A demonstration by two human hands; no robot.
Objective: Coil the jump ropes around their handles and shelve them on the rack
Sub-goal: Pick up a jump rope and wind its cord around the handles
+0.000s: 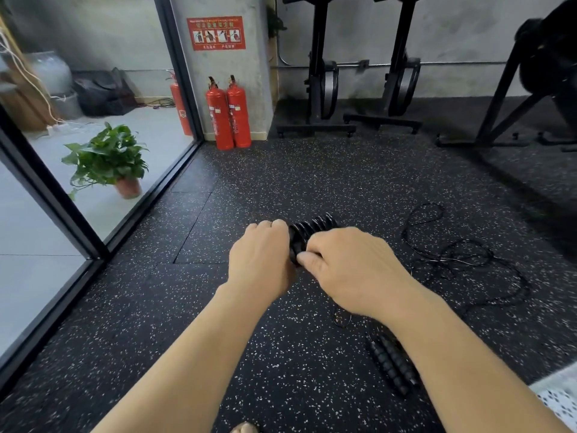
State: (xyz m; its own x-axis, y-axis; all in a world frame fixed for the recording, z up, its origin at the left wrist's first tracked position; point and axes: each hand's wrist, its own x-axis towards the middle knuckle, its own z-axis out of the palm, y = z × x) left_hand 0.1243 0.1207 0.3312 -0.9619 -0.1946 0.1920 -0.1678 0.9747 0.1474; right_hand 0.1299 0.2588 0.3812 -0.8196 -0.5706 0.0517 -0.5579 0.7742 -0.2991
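I hold a black jump rope bundle (312,228) in front of me, its cord wound in tight turns around the handles. My left hand (260,257) grips the near end of the bundle. My right hand (346,267) pinches the cord against the bundle from the right. A second black jump rope lies on the floor: its two ribbed handles (392,362) rest side by side under my right forearm, and its loose cord (452,254) sprawls in loops to the right. No rack is in view.
Two red fire extinguishers (228,114) stand against a concrete pillar ahead. A glass wall (93,170) runs along the left with a potted plant (109,160) behind it. Black exercise machines (321,73) line the far wall and right side. The floor is speckled black rubber.
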